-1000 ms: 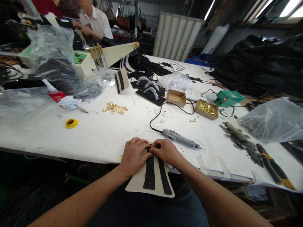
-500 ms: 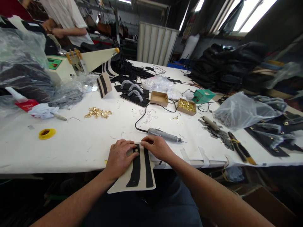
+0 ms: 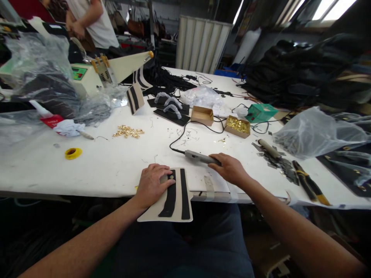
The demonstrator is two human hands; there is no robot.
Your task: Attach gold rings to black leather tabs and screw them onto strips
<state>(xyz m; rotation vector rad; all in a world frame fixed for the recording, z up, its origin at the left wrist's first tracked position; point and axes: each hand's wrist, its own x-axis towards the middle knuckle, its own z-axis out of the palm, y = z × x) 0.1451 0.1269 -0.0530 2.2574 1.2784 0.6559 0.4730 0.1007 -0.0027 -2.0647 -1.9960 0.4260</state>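
Observation:
My left hand (image 3: 151, 185) grips a beige panel (image 3: 177, 202) near its upper end, the thumb pressed beside a small round metal piece (image 3: 172, 177) on one of two black strips (image 3: 169, 203). The panel's lower part juts out over the table edge. To the right, my right hand (image 3: 227, 166) is closed around the front part of a grey electric screwdriver (image 3: 198, 157), hiding its tip. A black cord runs from the tool's back end.
Small gold pieces (image 3: 128, 131) and yellow tape (image 3: 73, 153) lie at left. Behind are cardboard boxes (image 3: 202, 116), one holding gold parts, and a green unit (image 3: 261, 112). Pliers (image 3: 311, 183) and a plastic bag (image 3: 311, 133) lie right. Another person (image 3: 92, 23) stands at the back left.
My right hand has left the panel's top edge, moved right and taken hold of the screwdriver. My left hand stays on the panel. The whole view has shifted somewhat.

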